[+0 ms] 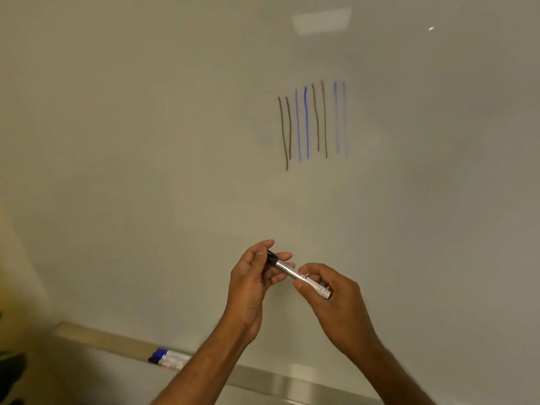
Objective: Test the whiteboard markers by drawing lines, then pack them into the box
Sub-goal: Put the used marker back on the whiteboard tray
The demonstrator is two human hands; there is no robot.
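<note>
Whiteboard (146,141): L hand (248,282), R hand (336,296) fingers (315,268) pinch marker (295,273), cap (271,257) up-left, diagonal.

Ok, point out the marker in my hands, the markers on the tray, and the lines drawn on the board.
held marker (287,270): head view, middle of the barrel.
tray markers (172,358): head view, their pale barrels.
drawn lines (306,124): head view, midway down the brightest blue line.

Light-panel glare (321,20) top, metal ledge (292,384) btm, poss. wall (8,247) far left
</note>
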